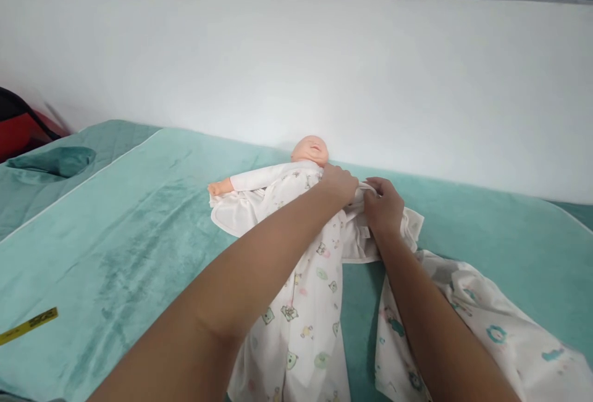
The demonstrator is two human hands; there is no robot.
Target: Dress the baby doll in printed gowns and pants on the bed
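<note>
While the person bends both forearms over the bed, I see a baby doll (309, 151) lying on its back on the green velvety cover (139, 235), with its head close to the white wall (296, 62). The doll wears a romper (315, 303) printed with small green and pink figures, and a white garment (236, 213) is spread out under its upper body on both sides. One doll arm, in a white sleeve (273, 175), stretches sideways, and its small hand is visible.

At the opposite shoulder, the left hand (340, 184) is curled closed, and white cloth (365, 186) comes out from under its fingers; what else it covers, I cannot tell. Just beside it, the right hand (384, 204) is nearly closed, pinching this same cloth between thumb and fingers.

Partly behind the right forearm lies another printed cloth (500, 328), loosely folded. Well apart, at the other side of the bed, there is a yellow strip (30, 325) with dark marks.
</note>
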